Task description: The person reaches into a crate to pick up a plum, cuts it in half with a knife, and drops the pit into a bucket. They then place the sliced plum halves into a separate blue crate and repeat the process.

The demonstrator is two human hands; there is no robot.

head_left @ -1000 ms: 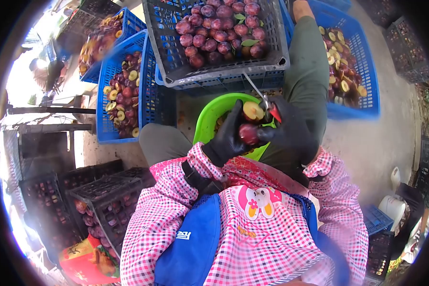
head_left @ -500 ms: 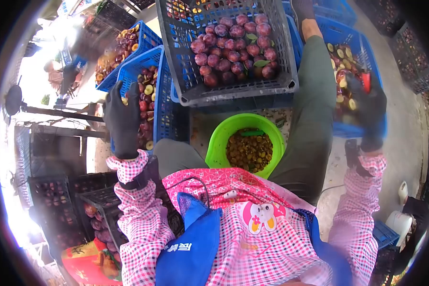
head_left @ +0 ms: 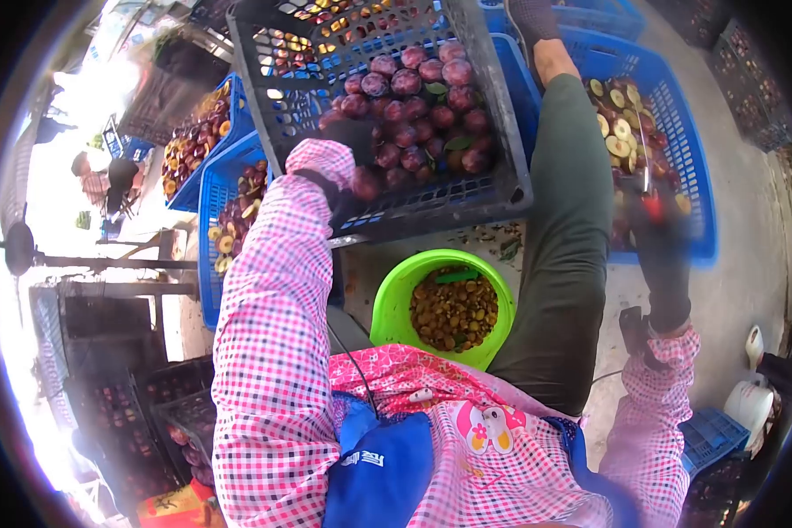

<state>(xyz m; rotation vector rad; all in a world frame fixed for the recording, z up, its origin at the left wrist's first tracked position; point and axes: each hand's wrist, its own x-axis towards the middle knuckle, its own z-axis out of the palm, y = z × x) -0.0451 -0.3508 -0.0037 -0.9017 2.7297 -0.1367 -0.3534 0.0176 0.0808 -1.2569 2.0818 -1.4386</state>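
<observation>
Our left hand (head_left: 354,141) has crossed from the left blue basket (head_left: 211,290) to the black crate (head_left: 510,197), while our right hand (head_left: 662,245) remains at the right blue basket (head_left: 695,167). We cannot tell whether the left one is closed on anything among the plums (head_left: 416,108); the right grips a red-handled tool (head_left: 652,208). Nearest us, a green basin (head_left: 387,319) holds brownish bits (head_left: 451,315) and a green piece (head_left: 458,275). Beyond it, the black crate carries the whole plums and green leaves (head_left: 458,143). At either side, both blue baskets hold halved fruit (head_left: 620,129).
</observation>
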